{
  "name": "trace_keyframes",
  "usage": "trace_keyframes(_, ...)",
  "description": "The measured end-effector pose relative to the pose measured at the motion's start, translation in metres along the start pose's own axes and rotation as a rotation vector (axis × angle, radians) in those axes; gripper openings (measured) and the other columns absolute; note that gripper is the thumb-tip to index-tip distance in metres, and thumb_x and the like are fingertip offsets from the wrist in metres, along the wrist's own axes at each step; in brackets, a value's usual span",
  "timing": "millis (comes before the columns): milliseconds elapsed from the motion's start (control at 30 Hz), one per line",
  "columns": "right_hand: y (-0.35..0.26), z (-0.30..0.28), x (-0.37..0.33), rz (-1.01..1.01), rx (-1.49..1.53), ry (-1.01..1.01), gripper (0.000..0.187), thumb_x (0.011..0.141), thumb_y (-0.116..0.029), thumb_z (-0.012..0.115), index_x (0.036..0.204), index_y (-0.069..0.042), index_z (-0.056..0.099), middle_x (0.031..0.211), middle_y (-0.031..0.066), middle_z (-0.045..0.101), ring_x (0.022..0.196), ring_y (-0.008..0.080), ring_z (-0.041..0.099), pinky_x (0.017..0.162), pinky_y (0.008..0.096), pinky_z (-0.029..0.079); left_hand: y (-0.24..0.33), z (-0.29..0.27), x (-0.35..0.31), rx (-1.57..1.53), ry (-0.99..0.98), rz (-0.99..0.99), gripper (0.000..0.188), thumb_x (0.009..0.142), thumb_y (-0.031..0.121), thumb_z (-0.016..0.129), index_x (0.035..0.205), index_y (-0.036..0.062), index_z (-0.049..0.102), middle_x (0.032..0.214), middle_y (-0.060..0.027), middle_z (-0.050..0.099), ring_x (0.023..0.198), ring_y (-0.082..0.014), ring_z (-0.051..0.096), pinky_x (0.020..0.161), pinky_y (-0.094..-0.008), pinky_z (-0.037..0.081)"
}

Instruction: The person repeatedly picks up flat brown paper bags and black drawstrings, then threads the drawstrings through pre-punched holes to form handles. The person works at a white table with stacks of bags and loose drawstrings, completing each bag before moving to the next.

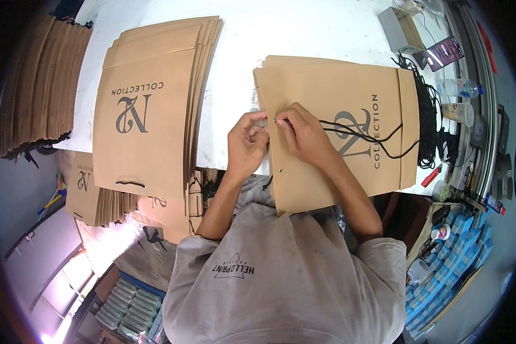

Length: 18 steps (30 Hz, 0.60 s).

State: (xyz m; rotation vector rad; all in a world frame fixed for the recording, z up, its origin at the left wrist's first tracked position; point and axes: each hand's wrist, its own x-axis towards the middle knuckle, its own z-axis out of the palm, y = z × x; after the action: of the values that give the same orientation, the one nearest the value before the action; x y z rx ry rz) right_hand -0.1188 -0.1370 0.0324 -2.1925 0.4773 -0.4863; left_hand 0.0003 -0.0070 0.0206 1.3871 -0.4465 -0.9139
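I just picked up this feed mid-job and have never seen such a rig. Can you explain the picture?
There's no machine: these are a person's bare hands, seen from above by a fisheye camera on their head, so straight edges look bent. On the white table lie brown paper bags, including a left pile and a right pile. The right hand pinches a black cord at the right pile's left edge; the left hand is at that edge too.
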Motion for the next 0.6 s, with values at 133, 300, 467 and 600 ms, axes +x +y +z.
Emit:
trace_keyframes(133, 0.002, 0.0, -0.004, 0.132, 0.144, 0.014, 0.015, 0.092, -0.005, 0.067, 0.105, 0.001, 0.063, 0.096, 0.0179, 0.064, 0.087, 0.0358, 0.065, 0.08, 0.0443, 0.051, -0.009, 0.001, 0.009, -0.006, 0.028, 0.085, 0.017, 0.095, -0.007, 0.061, 0.111, -0.0049, 0.066, 0.097, -0.0107, 0.073, 0.083, -0.0112, 0.069, 0.073, -0.0244, 0.056)
trace_keyframes(300, 0.005, 0.003, -0.005, 0.163, 0.194, 0.134, 0.013, 0.087, -0.004, 0.072, 0.099, -0.001, 0.07, 0.101, 0.016, 0.064, 0.094, 0.0313, 0.064, 0.084, 0.041, 0.052, -0.01, -0.035, 0.004, 0.374, 0.191, 0.225, 0.021, 0.09, -0.008, 0.068, 0.111, -0.0053, 0.065, 0.101, -0.0125, 0.073, 0.089, -0.0148, 0.07, 0.078, -0.0271, 0.058)
trace_keyframes(467, -0.009, 0.014, -0.006, 0.025, 0.165, 0.125, 0.014, 0.083, -0.003, 0.074, 0.097, -0.007, 0.077, 0.105, 0.0108, 0.061, 0.102, 0.0287, 0.059, 0.086, 0.0393, 0.051, 0.009, -0.024, -0.019, 0.065, -0.11, 0.084, 0.037, 0.102, 0.024, 0.063, 0.124, -0.0059, 0.063, 0.092, -0.0112, 0.071, 0.081, -0.0151, 0.07, 0.068, -0.0275, 0.059)
trace_keyframes(600, -0.005, 0.013, -0.012, -0.041, 0.072, 0.191, 0.024, 0.081, 0.002, 0.074, 0.102, -0.01, 0.078, 0.105, 0.0088, 0.06, 0.102, 0.0266, 0.058, 0.082, 0.0372, 0.05, 0.024, -0.011, -0.006, -0.056, -0.228, -0.275, 0.089, 0.103, 0.07, 0.032, 0.145, -0.0058, 0.053, 0.08, -0.0079, 0.07, 0.069, -0.012, 0.067, 0.059, -0.0258, 0.057)
